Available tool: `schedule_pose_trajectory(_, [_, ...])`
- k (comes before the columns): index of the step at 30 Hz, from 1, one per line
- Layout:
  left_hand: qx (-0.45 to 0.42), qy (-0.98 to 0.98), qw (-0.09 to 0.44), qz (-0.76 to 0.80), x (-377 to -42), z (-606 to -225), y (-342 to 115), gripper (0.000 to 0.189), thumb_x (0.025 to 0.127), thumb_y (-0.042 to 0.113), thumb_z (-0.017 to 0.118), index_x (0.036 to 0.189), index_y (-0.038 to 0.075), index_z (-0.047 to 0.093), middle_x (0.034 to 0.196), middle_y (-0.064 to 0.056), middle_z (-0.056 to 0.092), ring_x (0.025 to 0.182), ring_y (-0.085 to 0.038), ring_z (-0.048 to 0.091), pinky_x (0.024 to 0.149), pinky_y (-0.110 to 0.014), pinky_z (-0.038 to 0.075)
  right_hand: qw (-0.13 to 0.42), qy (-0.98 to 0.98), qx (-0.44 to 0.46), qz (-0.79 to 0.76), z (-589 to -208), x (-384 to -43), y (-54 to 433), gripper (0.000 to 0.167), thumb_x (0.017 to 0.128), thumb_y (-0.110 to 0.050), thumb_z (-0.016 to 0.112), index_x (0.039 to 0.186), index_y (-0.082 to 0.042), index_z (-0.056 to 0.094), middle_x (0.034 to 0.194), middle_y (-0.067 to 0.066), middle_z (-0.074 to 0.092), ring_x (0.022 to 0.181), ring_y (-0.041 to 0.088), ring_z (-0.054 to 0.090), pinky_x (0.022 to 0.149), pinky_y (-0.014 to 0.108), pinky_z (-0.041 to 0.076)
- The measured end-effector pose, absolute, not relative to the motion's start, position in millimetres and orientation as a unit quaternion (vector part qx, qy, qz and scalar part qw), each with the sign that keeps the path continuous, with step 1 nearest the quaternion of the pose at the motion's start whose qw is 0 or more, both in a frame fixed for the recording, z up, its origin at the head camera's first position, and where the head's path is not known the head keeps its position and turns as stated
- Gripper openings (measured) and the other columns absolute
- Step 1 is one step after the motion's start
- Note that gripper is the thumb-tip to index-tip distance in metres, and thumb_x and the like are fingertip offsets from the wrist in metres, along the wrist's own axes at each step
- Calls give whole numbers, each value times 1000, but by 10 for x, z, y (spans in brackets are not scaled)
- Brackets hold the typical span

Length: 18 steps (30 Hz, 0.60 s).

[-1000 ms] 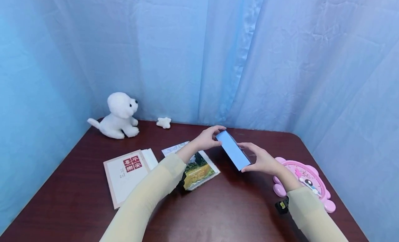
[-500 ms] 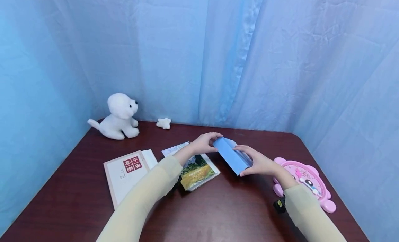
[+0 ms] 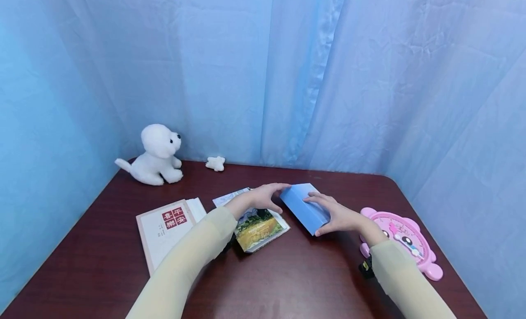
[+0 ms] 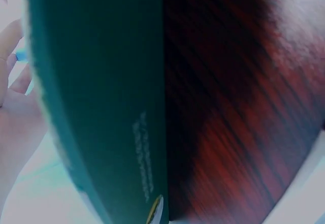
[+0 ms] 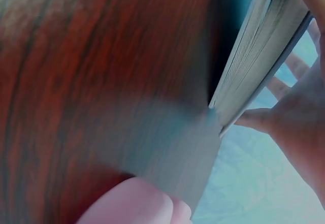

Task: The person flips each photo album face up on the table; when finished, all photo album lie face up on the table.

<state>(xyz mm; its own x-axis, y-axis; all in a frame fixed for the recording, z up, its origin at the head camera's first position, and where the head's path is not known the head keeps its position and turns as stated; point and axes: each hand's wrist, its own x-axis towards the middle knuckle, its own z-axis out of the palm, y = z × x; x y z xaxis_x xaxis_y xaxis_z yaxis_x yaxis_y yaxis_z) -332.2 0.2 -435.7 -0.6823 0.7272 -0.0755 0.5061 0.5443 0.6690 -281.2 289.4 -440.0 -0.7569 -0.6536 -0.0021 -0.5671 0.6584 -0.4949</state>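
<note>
A light blue book lies right of centre on the table, spine side toward me; its page edges show in the right wrist view on this book. My right hand grips it from the right, fingers over the top and thumb at the near corner. My left hand is at its left end, fingertips by the far corner and thumb apart from it; whether the fingertips touch is unclear. Under the left wrist lies a book with a landscape painting cover. The left hand shows only partly in its wrist view.
A white book with red characters lies at left, over another pale book. A white plush dog and a small white star-like toy sit at the back. A pink clock is at right under the forearm. Blue curtains surround the table.
The blue book has been lowered and tipped flatter, showing more of its top cover. The left thumb has come away from it, while the right hand keeps hold.
</note>
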Motion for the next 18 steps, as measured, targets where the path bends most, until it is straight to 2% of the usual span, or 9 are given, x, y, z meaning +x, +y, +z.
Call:
schedule_pose_trajectory(8, [350, 868, 197, 294, -3256, -4408, 39, 88, 81, 20, 75, 151, 21, 22, 153, -4, 28, 134, -21, 39, 107, -34, 36, 74, 907, -357, -213, -4453, -2814, 2902, 96, 65, -51, 82, 144, -21, 37, 152, 16, 23, 133, 38, 23, 91, 56, 37])
schedule_pose_trajectory(14, [339, 870, 212, 287, -3233, -4433, 65, 91, 81, 23, 76, 152, 24, 19, 154, -2, 26, 137, -19, 35, 108, -35, 34, 64, 912, -359, -185, -4488, -2827, 2914, 96, 63, -51, 83, 143, -22, 38, 151, 15, 26, 130, 39, 28, 90, 57, 38])
schedule_pose_trajectory(18, [337, 876, 208, 273, -3209, -4423, 69, 92, 81, 25, 75, 152, 25, 17, 156, 0, 23, 140, -18, 28, 111, -37, 31, 60, 915, -358, -174, -4484, -2830, 2910, 97, 63, -53, 83, 144, -23, 38, 151, 14, 26, 129, 39, 30, 92, 60, 36])
